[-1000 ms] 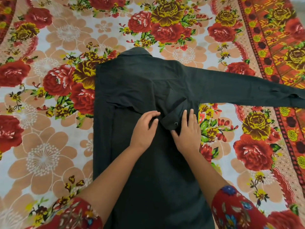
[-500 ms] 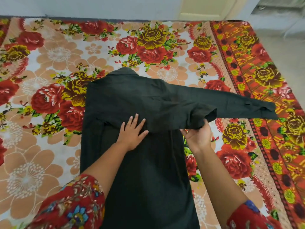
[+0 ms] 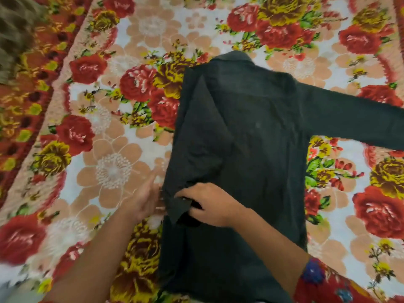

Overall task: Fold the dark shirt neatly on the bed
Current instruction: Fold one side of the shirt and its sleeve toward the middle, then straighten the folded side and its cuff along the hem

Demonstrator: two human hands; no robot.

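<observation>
Head view: right hand (image 3: 209, 204) pinches dark shirt (image 3: 251, 132) cuff (image 3: 178, 209); left hand (image 3: 145, 199) lies flat, released.

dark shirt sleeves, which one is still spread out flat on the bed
The sleeve on the person's right, stretched across the floral bedsheet. The other sleeve is folded down over the dark shirt body.

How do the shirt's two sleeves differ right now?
The left sleeve is folded in and lies down over the shirt body; the right sleeve stretches straight out onto the bedsheet. The left sleeve's cuff is pinched by the right hand, with the left hand beside it; nothing touches the right sleeve. Both are the same dark fabric.
</observation>
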